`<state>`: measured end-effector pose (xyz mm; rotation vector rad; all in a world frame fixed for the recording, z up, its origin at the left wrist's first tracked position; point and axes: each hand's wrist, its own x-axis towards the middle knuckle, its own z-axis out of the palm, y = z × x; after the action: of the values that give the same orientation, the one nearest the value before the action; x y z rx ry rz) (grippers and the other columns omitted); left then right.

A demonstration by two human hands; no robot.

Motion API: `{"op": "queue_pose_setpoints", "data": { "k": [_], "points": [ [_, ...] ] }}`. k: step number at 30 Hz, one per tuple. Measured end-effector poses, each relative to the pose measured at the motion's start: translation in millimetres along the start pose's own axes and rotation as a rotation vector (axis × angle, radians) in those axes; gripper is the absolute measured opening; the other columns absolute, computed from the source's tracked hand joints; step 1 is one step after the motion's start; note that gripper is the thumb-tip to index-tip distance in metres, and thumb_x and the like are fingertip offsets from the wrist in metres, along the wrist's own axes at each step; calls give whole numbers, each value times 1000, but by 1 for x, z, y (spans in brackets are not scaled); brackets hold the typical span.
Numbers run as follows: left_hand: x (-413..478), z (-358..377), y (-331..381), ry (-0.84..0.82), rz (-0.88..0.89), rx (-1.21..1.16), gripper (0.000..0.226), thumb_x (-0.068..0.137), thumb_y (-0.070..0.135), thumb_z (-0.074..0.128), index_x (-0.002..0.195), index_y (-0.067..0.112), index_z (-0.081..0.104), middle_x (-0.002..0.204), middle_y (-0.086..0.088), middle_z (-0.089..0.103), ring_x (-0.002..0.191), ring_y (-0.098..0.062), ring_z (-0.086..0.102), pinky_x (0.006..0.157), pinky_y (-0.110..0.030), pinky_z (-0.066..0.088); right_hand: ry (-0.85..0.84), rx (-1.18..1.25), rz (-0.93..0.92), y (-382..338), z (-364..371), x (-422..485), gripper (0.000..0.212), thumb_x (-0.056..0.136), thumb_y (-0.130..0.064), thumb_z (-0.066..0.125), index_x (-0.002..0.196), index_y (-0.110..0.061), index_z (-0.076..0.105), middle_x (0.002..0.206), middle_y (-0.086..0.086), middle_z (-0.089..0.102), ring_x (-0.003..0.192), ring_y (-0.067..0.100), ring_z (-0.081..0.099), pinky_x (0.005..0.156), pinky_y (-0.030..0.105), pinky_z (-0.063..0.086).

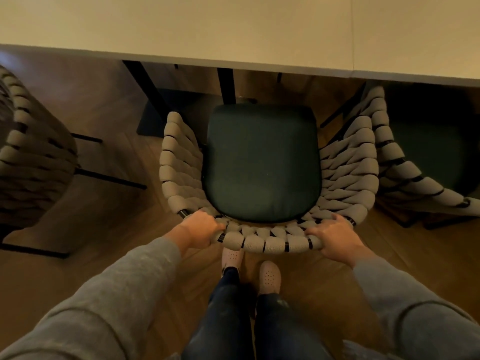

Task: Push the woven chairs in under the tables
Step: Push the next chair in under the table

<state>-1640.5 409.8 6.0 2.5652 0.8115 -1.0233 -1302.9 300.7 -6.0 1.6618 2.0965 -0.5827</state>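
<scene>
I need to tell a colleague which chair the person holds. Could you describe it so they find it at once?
Find the pale table along the top. Three chairs stand by its near edge; take the middle woven chair, with a dark green cushion. Only this chair has the left hand and the right hand gripping its back rim.

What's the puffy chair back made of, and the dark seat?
Chair back: thick beige padded cord, looks like knitted fabric, woven round a black frame, probably metal. Seat cushion: dark green matte fabric, plump, so likely padded.
</scene>
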Motion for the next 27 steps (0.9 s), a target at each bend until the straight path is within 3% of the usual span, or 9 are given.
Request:
{"op": "queue_pose_setpoints", "data": {
  "k": [11,14,18,27],
  "points": [
    [-4,-27,-41,-18,48,103,30,93,21,51,123,24,52,103,0,65,89,-19,63,75,-31,48,-38,121,91,-30,-10,11,40,87,-32,62,125,-41,54,113,-16,62,118,10,52,115,45,21],
    [0,-32,-65,8,29,129,29,91,21,52,120,28,53,101,2,66,91,-18,64,83,-36,51,-30,127,106,-41,-12,25,40,86,-31,61,125,-40,55,109,-13,64,114,13,55,108,42,27],
    [12,-36,-88,27,12,115,34,90,19,52,121,29,50,106,3,66,99,-20,63,95,-42,45,5,127,129,-45,-31,47,36,87,-26,60,121,-39,56,110,-13,63,113,14,55,106,41,27],
    [56,-49,-104,128,10,27,32,92,26,54,123,30,50,104,4,64,98,-18,62,96,-41,45,-58,54,167,-3,-57,80,40,90,-29,58,127,-43,51,115,-13,63,116,13,54,104,41,29]
  ]
}}
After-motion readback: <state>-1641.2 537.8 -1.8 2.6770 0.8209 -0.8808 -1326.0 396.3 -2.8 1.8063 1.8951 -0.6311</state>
